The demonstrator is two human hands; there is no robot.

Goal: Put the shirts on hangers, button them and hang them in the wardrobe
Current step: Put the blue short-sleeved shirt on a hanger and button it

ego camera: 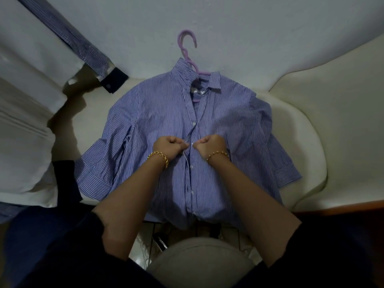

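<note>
Centrally, left hand (168,146), right hand (210,144) — pinching striped shirt (158,113) placket

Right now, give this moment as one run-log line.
step: buttoning | striped shirt: on purple hanger, lying flat | left hand: pinches shirt | right hand: pinches shirt

A bedroom in a private home: a bed (311,142) under a cream sheet fills the view, with white pillows (25,142) lying along its left side and a strip of wooden frame (342,206) showing at the near right edge. Laundry is spread over the bedding — a striped shirt (162,113) on a lilac hanger (188,53), a second striped garment (83,42) with a dark cuff beyond it — and tiled floor (158,231) shows below the bed's near edge.
</note>
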